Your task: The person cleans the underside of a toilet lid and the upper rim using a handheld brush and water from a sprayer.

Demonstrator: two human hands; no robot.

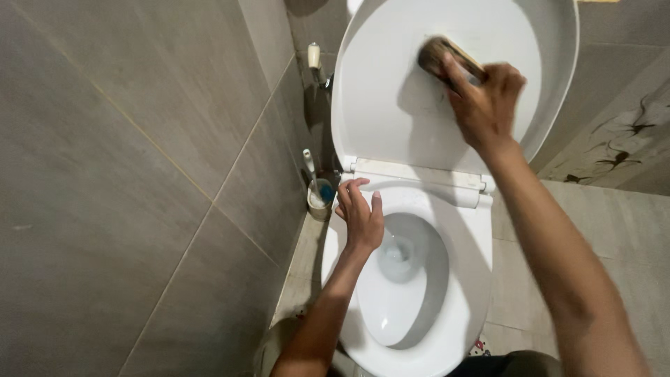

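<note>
While the raised lid (391, 91) of the white toilet (453, 307) stands upright against the back wall, a scrubbing brush (438, 56) is pressed flat against its inner face, up near the top right. It's gripped by the right hand (485, 105), fingers curled tight over the back of it, so only the dark blurred end of the brush can be made out. The left hand (361, 216) is laid on the bowl's rim at the back left, just below the hinge; its fingers are loosely bent and nothing is held in it. Water can be seen down in the bowl, pretty much between the two arms. A toilet brush in its small holder (319, 199) is tucked into the corner on the floor, just left of the bowl and close to the left hand. A spray nozzle (315, 59) is hung higher up on the grey tiled wall (125, 174), well apart from both hands.
</note>
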